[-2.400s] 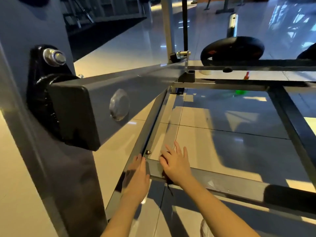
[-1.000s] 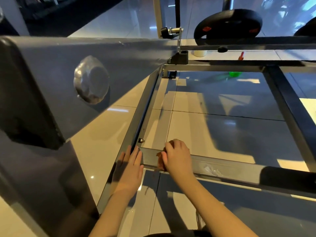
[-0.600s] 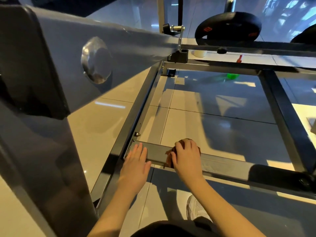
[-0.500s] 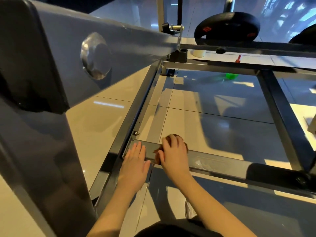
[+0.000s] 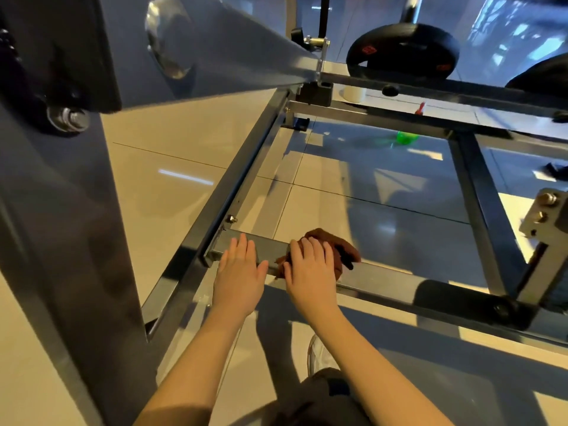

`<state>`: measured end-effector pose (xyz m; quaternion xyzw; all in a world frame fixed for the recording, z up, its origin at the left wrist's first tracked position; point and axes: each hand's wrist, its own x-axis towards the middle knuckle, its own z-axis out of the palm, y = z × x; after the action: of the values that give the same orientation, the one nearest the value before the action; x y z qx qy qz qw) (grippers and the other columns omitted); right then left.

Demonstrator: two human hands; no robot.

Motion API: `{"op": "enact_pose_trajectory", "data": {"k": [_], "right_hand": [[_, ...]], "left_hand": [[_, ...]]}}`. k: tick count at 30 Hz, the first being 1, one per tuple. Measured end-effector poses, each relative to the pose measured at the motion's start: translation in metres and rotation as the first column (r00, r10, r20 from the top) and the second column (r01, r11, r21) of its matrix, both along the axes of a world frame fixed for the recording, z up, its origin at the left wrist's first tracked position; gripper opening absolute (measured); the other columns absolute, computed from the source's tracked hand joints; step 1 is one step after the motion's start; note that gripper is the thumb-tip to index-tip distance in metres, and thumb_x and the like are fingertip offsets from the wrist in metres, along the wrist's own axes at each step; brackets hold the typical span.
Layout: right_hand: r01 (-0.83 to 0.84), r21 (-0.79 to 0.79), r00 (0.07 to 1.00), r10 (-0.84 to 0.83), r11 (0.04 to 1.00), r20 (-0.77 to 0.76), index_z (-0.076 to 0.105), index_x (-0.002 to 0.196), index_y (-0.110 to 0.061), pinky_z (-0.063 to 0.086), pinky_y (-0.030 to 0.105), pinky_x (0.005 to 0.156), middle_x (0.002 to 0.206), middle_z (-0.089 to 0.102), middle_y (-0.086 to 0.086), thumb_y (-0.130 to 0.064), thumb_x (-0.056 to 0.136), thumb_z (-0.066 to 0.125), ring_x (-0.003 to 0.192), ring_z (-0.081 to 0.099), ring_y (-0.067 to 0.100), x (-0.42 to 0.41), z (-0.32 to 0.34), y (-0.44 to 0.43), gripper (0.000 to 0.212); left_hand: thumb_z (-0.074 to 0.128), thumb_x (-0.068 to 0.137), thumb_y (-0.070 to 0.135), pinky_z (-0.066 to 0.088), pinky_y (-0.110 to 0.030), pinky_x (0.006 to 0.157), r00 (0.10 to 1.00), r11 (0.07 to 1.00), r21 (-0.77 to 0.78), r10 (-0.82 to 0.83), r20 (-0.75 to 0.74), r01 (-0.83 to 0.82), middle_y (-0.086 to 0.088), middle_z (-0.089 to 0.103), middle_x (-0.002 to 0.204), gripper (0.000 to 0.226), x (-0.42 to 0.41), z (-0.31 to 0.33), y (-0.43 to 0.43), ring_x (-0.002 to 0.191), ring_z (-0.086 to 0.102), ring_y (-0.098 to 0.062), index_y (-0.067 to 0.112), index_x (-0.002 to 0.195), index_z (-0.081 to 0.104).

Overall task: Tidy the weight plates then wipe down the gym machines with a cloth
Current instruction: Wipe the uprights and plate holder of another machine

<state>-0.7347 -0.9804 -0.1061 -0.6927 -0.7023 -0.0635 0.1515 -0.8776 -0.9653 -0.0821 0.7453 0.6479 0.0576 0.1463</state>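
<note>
We are pressing the brown cloth [image 5: 345, 249] onto the machine's low crossbar [image 5: 387, 282] under our flat, released right hand [image 5: 310, 272]; our left hand [image 5: 238, 272] is resting flat on the same bar just beside it, grasping nothing

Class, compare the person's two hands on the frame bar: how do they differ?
The left hand lies bare on the bar; the right hand presses a brown cloth onto it. The left hand is nearer the bar's corner joint; the right hand sits further along. Both lie palm down.
</note>
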Motion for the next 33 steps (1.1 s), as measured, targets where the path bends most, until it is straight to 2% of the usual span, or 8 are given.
{"op": "enact_pose_trajectory", "data": {"k": [3, 6, 12, 17, 20, 23, 27, 33], "right_hand": [[-0.090, 0.031, 0.996, 0.089, 0.995, 0.006, 0.066, 0.120, -0.011, 0.047, 0.045, 0.099, 0.123, 0.066, 0.011, -0.033, 0.084, 0.070, 0.115, 0.061, 0.031, 0.019, 0.000, -0.010, 0.042], [-0.064, 0.055, 0.998, 0.064, 0.996, 0.016, 0.068, 0.118, -0.016, 0.049, 0.042, 0.094, 0.123, 0.067, 0.005, -0.044, 0.089, 0.050, 0.112, 0.062, 0.028, 0.056, 0.001, -0.028, 0.045], [0.141, -0.032, 0.989, -0.142, 0.989, -0.040, 0.066, 0.123, -0.014, 0.030, 0.047, 0.101, 0.128, 0.064, 0.010, -0.045, 0.089, 0.038, 0.120, 0.057, 0.034, 0.033, 0.000, -0.025, 0.053], [0.014, -0.087, 0.999, -0.011, 0.996, 0.035, 0.070, 0.116, -0.021, 0.051, 0.040, 0.080, 0.121, 0.069, 0.000, -0.054, 0.084, 0.037, 0.104, 0.064, 0.027, 0.049, 0.014, -0.031, 0.057], [0.035, -0.069, 0.994, -0.027, 0.997, 0.106, 0.071, 0.110, -0.024, 0.035, 0.053, 0.098, 0.112, 0.070, -0.007, -0.059, 0.082, 0.040, 0.101, 0.060, 0.022, 0.079, 0.019, -0.035, 0.054], [0.130, -0.074, 0.989, -0.124, 0.989, 0.087, 0.068, 0.116, -0.025, 0.008, 0.070, 0.105, 0.117, 0.068, -0.005, -0.060, 0.085, 0.038, 0.121, 0.054, 0.028, 0.079, 0.010, -0.030, 0.055], [0.147, -0.168, 0.989, -0.142, 0.975, 0.038, 0.060, 0.128, -0.023, 0.026, 0.068, 0.100, 0.139, 0.054, 0.010, -0.059, 0.088, 0.029, 0.132, 0.044, 0.036, 0.041, 0.007, -0.020, 0.062], [-0.031, -0.181, 0.999, 0.038, 0.983, 0.035, 0.057, 0.130, -0.021, 0.041, 0.052, 0.099, 0.141, 0.053, 0.009, -0.050, 0.089, 0.034, 0.128, 0.050, 0.031, 0.037, 0.005, -0.022, 0.055]], "left_hand": [[0.023, 0.105, 0.038, -0.002, -0.034, 0.119, 0.994, 0.994, 0.004, -0.111, 0.015, 0.111, -0.003, 0.000, 0.162, 0.056, 0.010, -0.001, -0.009, 0.149, -0.006, -0.019, 0.015, 0.154, 0.011], [0.021, 0.105, 0.038, -0.007, -0.030, 0.117, 0.982, 0.983, 0.001, -0.185, 0.041, 0.185, 0.001, 0.000, 0.162, 0.055, 0.021, -0.001, -0.016, 0.148, -0.007, -0.015, 0.017, 0.154, 0.010], [0.020, 0.105, 0.037, -0.010, -0.026, 0.115, 0.978, 0.980, 0.029, -0.197, 0.071, 0.195, 0.003, 0.000, 0.162, 0.054, 0.020, -0.008, -0.018, 0.148, -0.009, -0.012, 0.017, 0.154, 0.011], [-0.002, 0.092, 0.054, -0.011, -0.025, 0.114, 0.980, 0.980, 0.037, -0.197, 0.034, 0.195, 0.003, 0.001, 0.162, 0.073, 0.021, -0.010, -0.020, 0.148, -0.007, -0.013, 0.017, 0.154, 0.012], [-0.015, 0.078, 0.055, -0.011, -0.024, 0.113, 0.981, 0.980, 0.049, -0.193, 0.036, 0.191, 0.004, 0.001, 0.162, 0.088, 0.020, -0.012, -0.020, 0.147, -0.008, -0.011, 0.018, 0.154, 0.012], [-0.013, 0.080, 0.055, -0.013, -0.023, 0.113, 0.982, 0.981, 0.064, -0.185, 0.049, 0.182, 0.004, 0.000, 0.162, 0.087, 0.021, -0.013, -0.022, 0.143, -0.014, -0.006, 0.018, 0.154, 0.012], [-0.011, 0.082, 0.055, -0.015, -0.023, 0.112, 0.983, 0.983, 0.067, -0.177, 0.051, 0.173, 0.005, 0.001, 0.162, 0.085, 0.022, -0.015, -0.023, 0.140, -0.017, -0.004, 0.017, 0.154, 0.014], [-0.011, 0.082, 0.056, -0.014, -0.023, 0.113, 0.982, 0.985, 0.058, -0.168, 0.080, 0.164, 0.006, 0.002, 0.161, 0.085, 0.023, -0.013, -0.022, 0.140, -0.015, -0.002, 0.018, 0.154, 0.015]]}}
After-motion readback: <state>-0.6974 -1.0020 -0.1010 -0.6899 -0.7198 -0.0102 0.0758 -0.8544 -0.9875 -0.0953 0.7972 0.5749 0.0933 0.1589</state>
